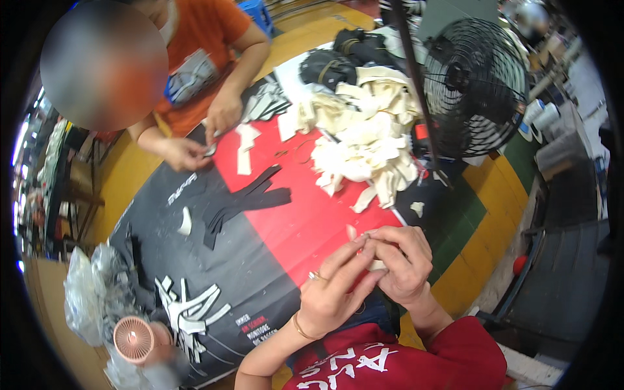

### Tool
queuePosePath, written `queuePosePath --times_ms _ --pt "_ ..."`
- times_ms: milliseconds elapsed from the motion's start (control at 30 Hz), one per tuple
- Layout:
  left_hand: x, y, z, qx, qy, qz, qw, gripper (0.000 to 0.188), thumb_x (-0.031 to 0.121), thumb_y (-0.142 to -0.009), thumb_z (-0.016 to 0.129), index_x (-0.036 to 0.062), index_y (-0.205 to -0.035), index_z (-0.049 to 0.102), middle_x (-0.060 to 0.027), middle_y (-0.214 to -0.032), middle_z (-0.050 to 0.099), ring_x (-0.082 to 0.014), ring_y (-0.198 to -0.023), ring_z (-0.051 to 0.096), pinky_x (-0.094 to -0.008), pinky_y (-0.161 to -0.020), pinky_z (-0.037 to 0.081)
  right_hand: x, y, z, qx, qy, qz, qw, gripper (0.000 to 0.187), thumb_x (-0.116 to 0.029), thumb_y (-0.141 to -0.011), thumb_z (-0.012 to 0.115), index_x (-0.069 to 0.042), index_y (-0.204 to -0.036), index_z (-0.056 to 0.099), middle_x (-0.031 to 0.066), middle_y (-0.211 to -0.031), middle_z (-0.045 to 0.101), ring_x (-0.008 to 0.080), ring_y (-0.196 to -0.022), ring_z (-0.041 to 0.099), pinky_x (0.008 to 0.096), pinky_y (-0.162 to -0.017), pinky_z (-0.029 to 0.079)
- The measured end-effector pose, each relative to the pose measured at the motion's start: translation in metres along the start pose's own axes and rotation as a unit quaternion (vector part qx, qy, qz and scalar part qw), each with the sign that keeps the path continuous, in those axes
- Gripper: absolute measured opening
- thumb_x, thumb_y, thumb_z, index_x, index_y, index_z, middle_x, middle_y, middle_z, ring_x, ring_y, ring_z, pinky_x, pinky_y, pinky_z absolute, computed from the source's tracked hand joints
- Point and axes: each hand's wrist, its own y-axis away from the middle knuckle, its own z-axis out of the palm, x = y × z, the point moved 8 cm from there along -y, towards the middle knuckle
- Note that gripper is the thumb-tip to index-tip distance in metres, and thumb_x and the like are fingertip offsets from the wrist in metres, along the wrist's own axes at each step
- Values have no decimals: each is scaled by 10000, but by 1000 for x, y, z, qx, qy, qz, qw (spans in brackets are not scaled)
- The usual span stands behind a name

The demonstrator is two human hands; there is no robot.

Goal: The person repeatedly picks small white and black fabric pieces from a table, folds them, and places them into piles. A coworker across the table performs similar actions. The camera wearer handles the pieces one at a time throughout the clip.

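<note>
My left hand (331, 286), with a ring and a bracelet, meets my right hand (406, 265) over the near edge of the table. The fingertips of both are pinched together on a small cream fabric piece (377, 265). Most of that piece is hidden by my fingers. Beyond my hands a heap of cream fabric strips (367, 130) covers the far right of the table. Dark fabric strips (250, 201) lie across the black and red cover, and a white scrap (186, 221) rests left of them.
A co-worker in an orange shirt (208, 32) handles a small piece across the table (260, 279). A large black fan (474, 88) stands at right. White strips (188, 312), a small pink fan (134, 339) and plastic bags (88, 296) are at near left. Black bundles (328, 68) lie behind the heap.
</note>
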Motion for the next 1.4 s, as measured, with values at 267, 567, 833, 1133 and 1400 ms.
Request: queuePosePath --times_ms 267,567,833,1133,1400 --pt "-72 55 -28 254 287 -235 893 259 12 -933 669 -70 -1178 641 -161 -1197 679 -251 -1125 666 -320 -964 552 -16 -13 73 -17 -132 83 988 479 -50 -880 682 28 -1329 534 173 -1120 678 330 -993 669 427 -856 513" --pt "-124 106 -47 301 482 -344 747 222 110 -1020 590 -41 -1161 672 -104 -1119 706 -166 -1039 682 -296 -912 577 -5 12 127 -309 -297 242 871 237 -197 -994 644 35 -978 688 57 -638 611 79 -561 527 279 -519 421" --pt "-123 105 -53 245 448 -370 776 254 138 -1003 629 -76 -1136 666 -144 -1031 719 -201 -944 716 -315 -854 593 1 -11 125 -398 -154 109 898 283 -239 -1007 592 -4 -849 601 166 -695 594 344 -609 561 420 -606 406" --pt "-134 109 -48 237 384 -447 773 223 109 -992 634 -87 -1098 656 -152 -977 718 -207 -907 726 -291 -780 610 -21 -37 116 -258 19 -14 966 234 -244 -941 669 -45 -1061 643 135 -953 602 317 -863 600 428 -790 445" --pt "-118 97 -47 261 293 -361 846 179 54 -975 637 -82 -1078 690 -115 -1018 705 -153 -861 692 -274 -696 602 -50 -5 112 -273 -122 69 952 106 -52 -891 688 19 -967 668 126 -885 637 310 -816 639 424 -744 513"
